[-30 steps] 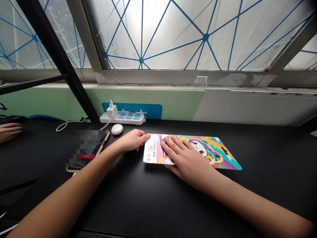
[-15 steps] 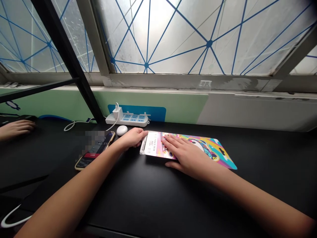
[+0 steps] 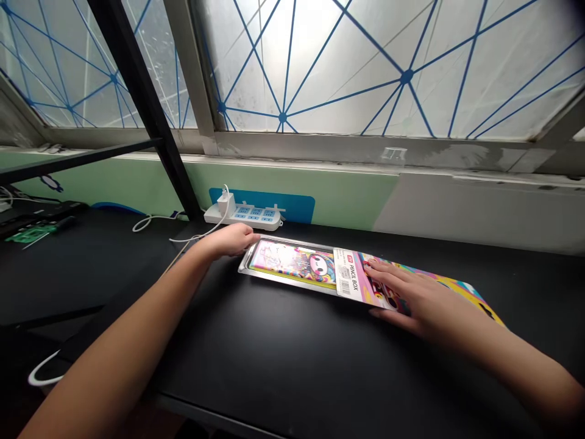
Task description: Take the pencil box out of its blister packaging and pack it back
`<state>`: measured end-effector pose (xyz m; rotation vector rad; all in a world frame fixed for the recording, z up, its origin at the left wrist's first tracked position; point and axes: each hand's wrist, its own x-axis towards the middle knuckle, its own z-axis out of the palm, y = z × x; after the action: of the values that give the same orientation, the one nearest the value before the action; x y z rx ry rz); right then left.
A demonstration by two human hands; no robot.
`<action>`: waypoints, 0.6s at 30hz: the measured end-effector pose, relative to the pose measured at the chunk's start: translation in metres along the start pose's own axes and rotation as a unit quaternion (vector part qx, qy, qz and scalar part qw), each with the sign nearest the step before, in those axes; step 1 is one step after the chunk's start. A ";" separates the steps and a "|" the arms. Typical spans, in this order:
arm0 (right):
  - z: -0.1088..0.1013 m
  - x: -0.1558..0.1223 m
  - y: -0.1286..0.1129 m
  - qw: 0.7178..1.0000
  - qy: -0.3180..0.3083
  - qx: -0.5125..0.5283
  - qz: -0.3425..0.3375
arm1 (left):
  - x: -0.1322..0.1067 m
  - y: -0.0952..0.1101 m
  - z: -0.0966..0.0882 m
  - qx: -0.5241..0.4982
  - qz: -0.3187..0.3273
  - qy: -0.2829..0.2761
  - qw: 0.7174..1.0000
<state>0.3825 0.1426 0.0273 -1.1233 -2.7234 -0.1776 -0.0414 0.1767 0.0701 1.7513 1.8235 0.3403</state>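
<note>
A metal pencil box (image 3: 292,265) with a pink cartoon lid sticks halfway out of the left end of its colourful cardboard sleeve (image 3: 361,281) on the black desk (image 3: 283,360). My left hand (image 3: 227,239) grips the box's left end with closed fingers. My right hand (image 3: 423,299) lies flat, fingers stretched, on top of the sleeve, pressing it to the desk.
A white power strip (image 3: 244,214) with a plugged charger and cable sits against the green wall behind the box. A black diagonal post (image 3: 146,110) rises at the left. Farther left lie a green tool (image 3: 34,231) and cables. A white cable loop (image 3: 41,375) hangs at the desk's near left corner.
My left hand has pulled the pencil box out to the left, baring about half of it. My right hand and the sleeve have shifted right. The view turned; phone and white case are gone from sight.
</note>
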 end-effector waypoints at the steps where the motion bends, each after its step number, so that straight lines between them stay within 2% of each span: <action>1: 0.001 0.002 -0.002 1.000 0.004 -0.004 -0.003 | -0.001 -0.002 -0.006 0.025 -0.003 0.011 1.000; 3: 0.004 0.007 -0.009 1.000 0.016 -0.019 -0.012 | -0.002 -0.002 -0.013 0.074 -0.002 0.053 0.996; 5: 0.006 0.012 -0.016 0.999 0.030 -0.038 -0.019 | -0.004 0.004 -0.009 0.111 0.014 0.122 0.986; 7: 0.008 0.016 -0.025 0.997 0.044 -0.052 -0.028 | -0.008 0.016 0.006 0.129 0.058 0.191 0.971; 9: 0.010 0.021 -0.036 0.996 0.053 -0.057 -0.045 | -0.013 0.031 0.030 0.134 0.136 0.212 0.958; 11: 0.011 0.027 -0.045 0.994 0.060 -0.059 -0.063 | -0.019 0.043 0.055 0.150 0.277 0.187 0.930; 12: 0.012 0.030 -0.049 0.994 0.062 -0.061 -0.070 | -0.022 0.048 0.065 0.156 0.311 0.149 0.926; 15: 0.013 0.034 -0.052 0.991 0.069 -0.073 -0.088 | -0.029 0.055 0.081 0.190 0.299 0.061 0.933; 18: 0.012 0.033 -0.044 0.989 0.070 -0.080 -0.106 | -0.030 0.054 0.079 0.197 0.276 0.014 0.941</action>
<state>0.3272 0.1364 0.0211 -0.8184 -2.7351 -0.4933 0.0473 0.1369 0.0438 2.5488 1.4519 0.2213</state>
